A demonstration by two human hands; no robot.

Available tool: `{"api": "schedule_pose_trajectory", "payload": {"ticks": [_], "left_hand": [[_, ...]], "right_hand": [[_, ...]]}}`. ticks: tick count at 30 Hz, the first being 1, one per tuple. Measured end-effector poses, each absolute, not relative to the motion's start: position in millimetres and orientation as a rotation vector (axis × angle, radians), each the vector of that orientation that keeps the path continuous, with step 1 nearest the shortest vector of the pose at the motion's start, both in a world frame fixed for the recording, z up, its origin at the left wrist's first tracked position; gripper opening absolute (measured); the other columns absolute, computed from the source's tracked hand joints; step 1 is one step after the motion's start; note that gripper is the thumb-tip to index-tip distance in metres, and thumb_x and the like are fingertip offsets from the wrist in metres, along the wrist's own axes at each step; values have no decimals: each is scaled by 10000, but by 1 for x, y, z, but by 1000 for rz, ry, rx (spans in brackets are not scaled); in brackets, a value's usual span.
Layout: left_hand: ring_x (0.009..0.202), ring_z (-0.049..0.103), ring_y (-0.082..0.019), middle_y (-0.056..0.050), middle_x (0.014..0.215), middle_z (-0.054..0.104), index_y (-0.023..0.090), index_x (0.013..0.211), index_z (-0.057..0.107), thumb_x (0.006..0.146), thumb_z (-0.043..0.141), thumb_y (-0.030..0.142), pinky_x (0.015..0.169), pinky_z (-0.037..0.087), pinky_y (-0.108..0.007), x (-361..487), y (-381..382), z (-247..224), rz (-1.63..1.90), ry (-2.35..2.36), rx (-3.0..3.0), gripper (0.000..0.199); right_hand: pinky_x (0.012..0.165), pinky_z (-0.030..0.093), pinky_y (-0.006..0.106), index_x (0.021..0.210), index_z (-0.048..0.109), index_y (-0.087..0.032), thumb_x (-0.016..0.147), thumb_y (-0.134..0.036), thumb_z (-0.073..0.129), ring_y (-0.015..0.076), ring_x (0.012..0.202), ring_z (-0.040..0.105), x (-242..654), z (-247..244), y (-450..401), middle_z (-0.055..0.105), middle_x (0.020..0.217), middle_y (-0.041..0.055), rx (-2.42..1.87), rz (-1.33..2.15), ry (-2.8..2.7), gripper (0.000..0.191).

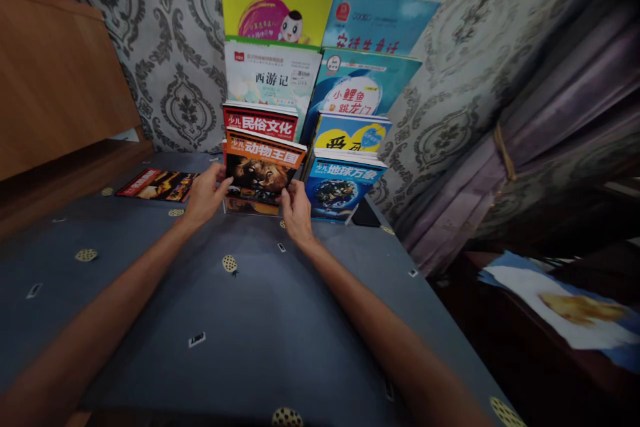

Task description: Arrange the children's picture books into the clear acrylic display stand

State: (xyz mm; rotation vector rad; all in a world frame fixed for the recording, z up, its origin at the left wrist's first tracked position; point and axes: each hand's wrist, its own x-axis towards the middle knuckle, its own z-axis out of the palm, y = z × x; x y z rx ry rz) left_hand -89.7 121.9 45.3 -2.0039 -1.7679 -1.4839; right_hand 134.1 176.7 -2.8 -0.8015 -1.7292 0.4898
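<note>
Both hands hold a thin book with an orange title band and a lion on its cover (263, 173), upright at the front of the left column of books. My left hand (207, 192) grips its left edge, and my right hand (297, 210) its lower right corner, thumb on the cover. Right behind it stands a red-topped book (260, 121), then a pale green and white book (270, 77) and a tall yellow-green book (280, 3). To the right, a blue book with a globe (337, 190) fronts a second column. A clear stand edge shows below the lion book.
A red and black book (157, 185) lies flat on the grey-blue tablecloth (165, 287), left of my left hand. A dark flat object (367, 213) lies right of the globe book. Wooden furniture (65, 73) borders the left, and a tied purple curtain (480, 180) hangs at right.
</note>
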Motion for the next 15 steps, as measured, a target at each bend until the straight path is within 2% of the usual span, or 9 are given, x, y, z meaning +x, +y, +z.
{"api": "schedule_pose_trajectory", "payload": {"ticks": [6,11,15], "left_hand": [[770,661,-201,-23,824,695,220,853,549,887,548,321,715,529,-313,-91,125,35,-1432,-1812,-1992,107],[857,641,-237,-53,870,663,221,855,537,906,539,304,803,513,-366,-90,121,31,-1281,-1776,-1918,98],[831,628,-242,-54,864,636,217,902,521,903,548,286,798,506,-382,-90,122,29,-1283,-1840,-1885,75]], "right_hand": [[896,529,390,1229,497,-191,1002,-332,403,243,1002,656,135,-5,179,654,1071,124,-817,470,-1741,283],[865,540,388,1164,529,-182,985,-312,415,246,950,663,134,-9,179,668,1048,129,-858,462,-1776,249],[940,521,410,1178,562,-167,970,-280,426,265,1046,652,133,-9,176,683,1119,156,-876,406,-1800,273]]}}
